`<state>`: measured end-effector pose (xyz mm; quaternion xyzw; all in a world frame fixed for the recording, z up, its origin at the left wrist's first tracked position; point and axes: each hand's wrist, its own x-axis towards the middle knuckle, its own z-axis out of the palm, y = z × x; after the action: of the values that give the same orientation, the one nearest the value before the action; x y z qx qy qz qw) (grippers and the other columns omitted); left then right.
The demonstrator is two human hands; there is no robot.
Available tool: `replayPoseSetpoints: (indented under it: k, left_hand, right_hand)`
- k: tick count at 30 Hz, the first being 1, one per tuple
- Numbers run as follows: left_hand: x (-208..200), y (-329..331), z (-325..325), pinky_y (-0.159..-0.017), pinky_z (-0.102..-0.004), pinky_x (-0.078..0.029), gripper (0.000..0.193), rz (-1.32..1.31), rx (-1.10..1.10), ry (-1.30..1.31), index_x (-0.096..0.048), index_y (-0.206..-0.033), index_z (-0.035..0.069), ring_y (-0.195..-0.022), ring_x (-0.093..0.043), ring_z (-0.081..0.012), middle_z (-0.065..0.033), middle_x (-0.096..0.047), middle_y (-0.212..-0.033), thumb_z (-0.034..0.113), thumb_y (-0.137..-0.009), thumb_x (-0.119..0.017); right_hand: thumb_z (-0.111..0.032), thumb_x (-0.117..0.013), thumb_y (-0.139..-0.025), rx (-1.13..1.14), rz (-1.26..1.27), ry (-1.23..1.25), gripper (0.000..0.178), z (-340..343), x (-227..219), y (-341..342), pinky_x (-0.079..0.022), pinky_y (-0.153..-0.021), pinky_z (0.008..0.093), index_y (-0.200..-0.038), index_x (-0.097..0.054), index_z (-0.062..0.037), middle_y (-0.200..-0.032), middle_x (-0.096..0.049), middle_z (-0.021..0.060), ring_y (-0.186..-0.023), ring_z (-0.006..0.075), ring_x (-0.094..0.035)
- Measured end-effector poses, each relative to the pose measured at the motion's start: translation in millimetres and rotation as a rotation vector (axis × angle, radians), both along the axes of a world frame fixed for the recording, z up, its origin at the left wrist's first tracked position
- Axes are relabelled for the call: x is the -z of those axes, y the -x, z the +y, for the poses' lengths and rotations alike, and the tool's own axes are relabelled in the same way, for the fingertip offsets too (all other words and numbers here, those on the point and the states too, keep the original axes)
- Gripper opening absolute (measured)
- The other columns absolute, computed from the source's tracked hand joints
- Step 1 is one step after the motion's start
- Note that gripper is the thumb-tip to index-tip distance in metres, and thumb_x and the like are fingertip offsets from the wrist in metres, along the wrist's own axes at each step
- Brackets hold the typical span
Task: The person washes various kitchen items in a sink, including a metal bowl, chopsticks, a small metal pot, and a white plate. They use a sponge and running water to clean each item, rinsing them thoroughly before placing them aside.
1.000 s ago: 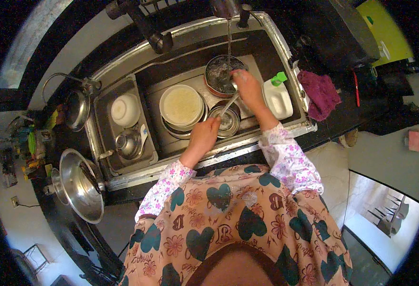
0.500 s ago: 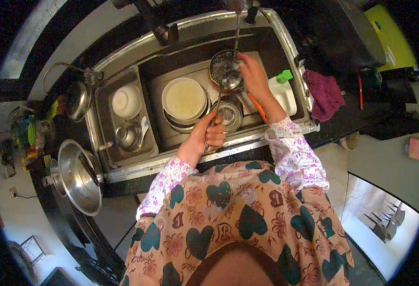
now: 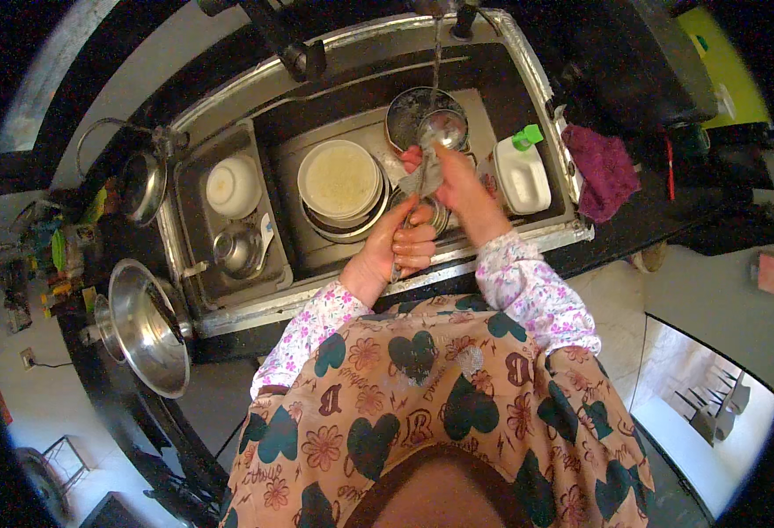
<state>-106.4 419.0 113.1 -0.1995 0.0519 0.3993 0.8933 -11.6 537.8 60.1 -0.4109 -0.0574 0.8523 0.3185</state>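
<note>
My left hand (image 3: 391,253) is closed around the handle of a metal ladle (image 3: 444,129). The ladle's round bowl lies under the running tap water, over a round pot (image 3: 403,107) in the large sink basin. Just below that bowl, my right hand (image 3: 459,192) grips a greyish scrubbing cloth (image 3: 422,179) pressed around the handle. Beneath my hands, a round metal dish (image 3: 440,218) is partly covered. Left of them stands a stack of pale plates or bowls (image 3: 339,180) on a wider metal dish.
A white bottle with a green cap (image 3: 523,180) lies at the basin's right. A purple cloth (image 3: 600,173) hangs over the counter there. The small left basin holds a white bowl (image 3: 234,187) and a metal bowl (image 3: 237,250). Large steel bowl (image 3: 147,327) stands left.
My right hand has come off the pot's rim toward me and now has the cloth around the ladle handle. The ladle bowl has shifted up and right, into the water stream.
</note>
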Motion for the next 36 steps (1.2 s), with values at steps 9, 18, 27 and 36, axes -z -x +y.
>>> replayPoseSetpoints:
  k: [9,18,27,36]
  left_hand:
    - [4,22,-6,-0.029,-0.02,-0.02,0.04,0.321,0.214,0.023,-0.04,-0.067,0.014,-0.036,-0.026,-0.0053,0.0064,-0.028,-0.045,0.043,-0.093,-0.034]
    - [2,23,-3,-0.029,-0.0206,-0.02,0.04,0.072,0.202,-0.021,-0.039,-0.067,0.014,-0.034,-0.026,-0.0056,0.0064,-0.031,-0.045,0.044,-0.093,-0.034]
    - [23,-2,2,-0.031,-0.0211,-0.023,0.041,-0.101,0.115,-0.046,-0.039,-0.065,0.013,-0.035,-0.03,-0.0066,0.0041,-0.032,-0.045,0.044,-0.091,-0.039]
    - [31,20,0,-0.029,-0.0199,-0.02,0.033,0.553,0.255,-0.053,-0.045,-0.074,0.013,-0.035,-0.027,-0.0061,0.0043,-0.033,-0.049,0.041,-0.092,-0.04]
  right_hand:
    - [-0.007,-0.054,-0.077,-0.466,-1.189,-1.863,0.017,45,-20,-48,-0.048,-0.059,0.0367,-0.093,-0.057,-0.0047,-0.085,-0.061,0.0132,-0.069,0.0286,-0.06]
    - [0.0,-0.057,-0.071,-0.686,-0.814,-1.887,0.024,70,-47,-41,-0.048,-0.061,0.0339,-0.094,-0.059,-0.0057,-0.088,-0.061,0.01,-0.074,0.0229,-0.06]
    - [-0.023,-0.036,-0.093,0.043,-0.042,0.016,0.036,-21,-23,5,-0.051,-0.063,0.0298,-0.102,-0.05,0.0091,-0.084,-0.061,0.0147,-0.067,0.0205,-0.059]
    - [-0.028,-0.047,-0.09,-0.632,-0.429,-0.434,0.031,-35,9,-29,-0.047,-0.047,0.028,-0.091,-0.055,0.0018,-0.074,-0.058,0.0062,-0.06,0.0144,-0.055]
